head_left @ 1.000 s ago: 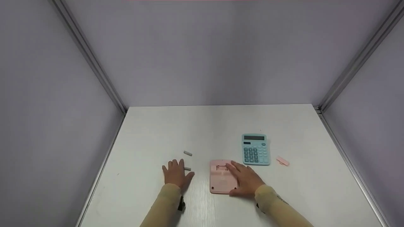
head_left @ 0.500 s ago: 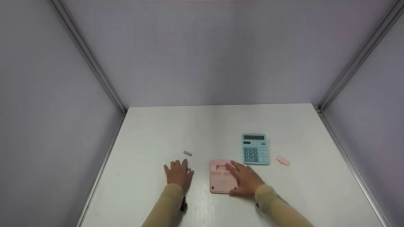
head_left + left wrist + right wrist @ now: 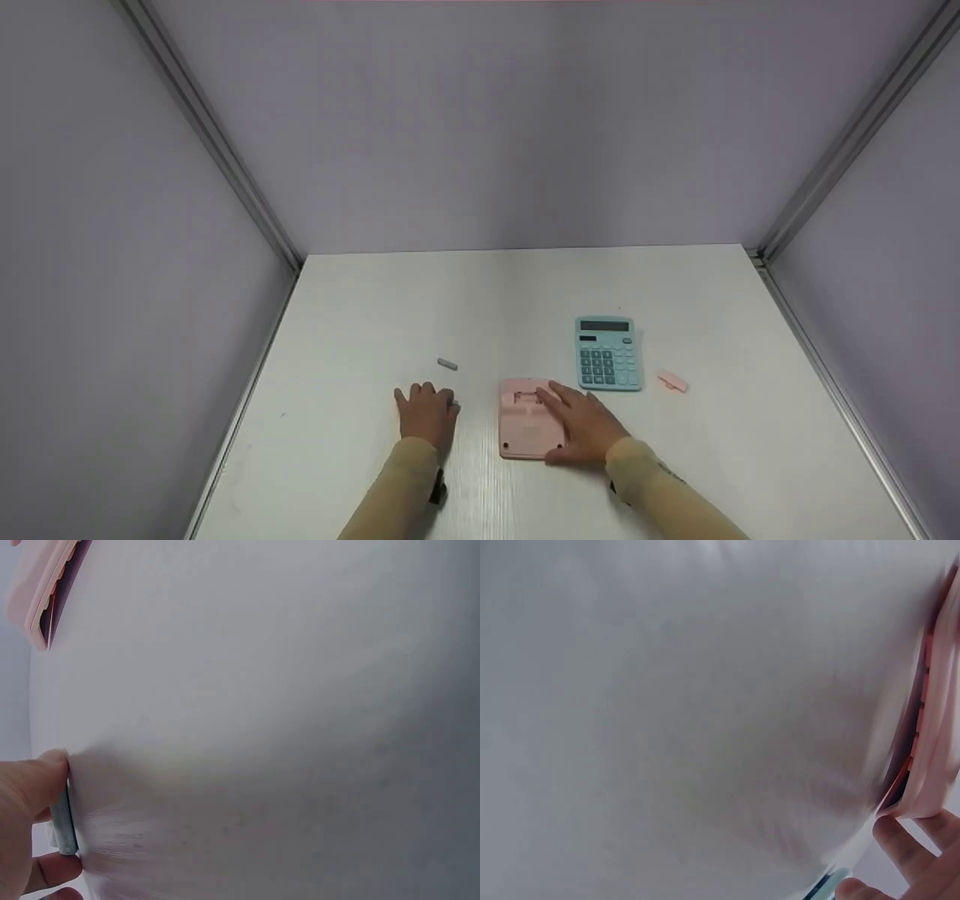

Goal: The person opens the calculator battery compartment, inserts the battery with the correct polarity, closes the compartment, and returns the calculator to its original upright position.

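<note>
My left hand (image 3: 426, 416) is low over the table, its thumb and fingers pinching a small grey battery (image 3: 64, 821). In the head view the fingers cover most of that battery. A second battery (image 3: 448, 364) lies on the table just beyond this hand. To the right, a pink calculator (image 3: 531, 435) lies face down with its battery compartment (image 3: 527, 397) uncovered. My right hand (image 3: 589, 427) rests on its right side, fingers extended, the index finger by the compartment and the thumb at the near right corner.
A light-blue calculator (image 3: 609, 354) lies face up beyond my right hand. Farther right is a small pink battery cover (image 3: 673, 381). Grey panels (image 3: 480, 127) rise behind the white table (image 3: 360, 315) and along both sides.
My left hand has shifted slightly right, and its fingers have closed on the near battery, which lay beside the hand before. The right hand and pink calculator have stayed put.
</note>
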A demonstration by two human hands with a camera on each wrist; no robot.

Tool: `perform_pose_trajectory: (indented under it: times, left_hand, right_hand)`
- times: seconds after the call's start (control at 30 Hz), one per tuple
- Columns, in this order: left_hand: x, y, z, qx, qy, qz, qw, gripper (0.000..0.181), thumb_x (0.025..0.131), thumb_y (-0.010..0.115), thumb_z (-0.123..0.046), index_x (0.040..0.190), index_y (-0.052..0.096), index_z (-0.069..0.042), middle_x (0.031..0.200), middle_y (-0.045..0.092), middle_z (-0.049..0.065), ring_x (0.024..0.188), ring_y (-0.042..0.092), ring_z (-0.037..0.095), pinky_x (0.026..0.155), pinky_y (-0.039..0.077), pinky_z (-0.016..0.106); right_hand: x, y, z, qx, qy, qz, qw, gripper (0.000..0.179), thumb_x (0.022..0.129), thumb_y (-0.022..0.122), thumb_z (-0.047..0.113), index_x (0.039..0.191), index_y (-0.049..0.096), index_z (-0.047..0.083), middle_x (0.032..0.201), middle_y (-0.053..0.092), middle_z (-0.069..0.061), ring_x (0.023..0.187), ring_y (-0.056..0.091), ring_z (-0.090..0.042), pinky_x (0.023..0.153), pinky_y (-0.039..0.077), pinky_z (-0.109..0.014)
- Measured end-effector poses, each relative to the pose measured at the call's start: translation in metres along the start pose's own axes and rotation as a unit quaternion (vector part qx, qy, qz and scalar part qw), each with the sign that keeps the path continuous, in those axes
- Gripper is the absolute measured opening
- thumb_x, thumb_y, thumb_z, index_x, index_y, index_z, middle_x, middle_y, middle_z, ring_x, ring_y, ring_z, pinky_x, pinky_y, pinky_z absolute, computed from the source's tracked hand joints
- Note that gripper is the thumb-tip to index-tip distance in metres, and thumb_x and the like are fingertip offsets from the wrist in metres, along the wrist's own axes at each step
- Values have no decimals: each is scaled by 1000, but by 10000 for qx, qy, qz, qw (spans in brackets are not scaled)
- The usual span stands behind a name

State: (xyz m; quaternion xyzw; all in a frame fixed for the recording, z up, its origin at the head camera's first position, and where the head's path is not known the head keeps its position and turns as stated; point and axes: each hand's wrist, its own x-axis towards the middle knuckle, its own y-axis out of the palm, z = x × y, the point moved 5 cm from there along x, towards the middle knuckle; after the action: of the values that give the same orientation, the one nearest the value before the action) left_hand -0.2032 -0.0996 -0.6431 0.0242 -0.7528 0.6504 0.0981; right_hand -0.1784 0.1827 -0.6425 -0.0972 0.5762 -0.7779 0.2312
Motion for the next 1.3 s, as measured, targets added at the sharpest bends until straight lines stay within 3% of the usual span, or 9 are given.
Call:
perform_pose_trajectory:
  times: [0.47, 0.97, 1.3]
  left_hand:
    - [1, -9, -4, 190, 201, -52, 9996, 17, 89, 68, -36, 95, 76, -22, 92, 68, 2, 99, 59, 27, 103, 29, 67]
    - [1, -11, -7, -73, 461, -349, 9983, 11, 88, 71, -32, 92, 76, -24, 88, 69, -2, 91, 61, 22, 103, 30, 66]
    - [8, -29, -18, -88, 871, -755, 9933, 10, 86, 71, -30, 92, 76, -24, 88, 69, -1, 93, 63, 24, 100, 35, 65]
  right_hand:
    - [-1, -2, 2, -102, -96, -107, 9998, 112, 65, 70, 74, 154, 16, 34, 159, 22, 0, 142, 27, -25, 112, 24, -56]
    - [-1, -4, 3, -70, -38, -42, 10000, 114, 64, 72, 72, 155, 16, 33, 159, 19, 2, 143, 26, -24, 114, 22, -54]
    - [-1, -2, 1, -26, -143, -130, 9998, 115, 63, 72, 73, 155, 18, 30, 158, 22, 0, 141, 29, -27, 111, 24, -58]
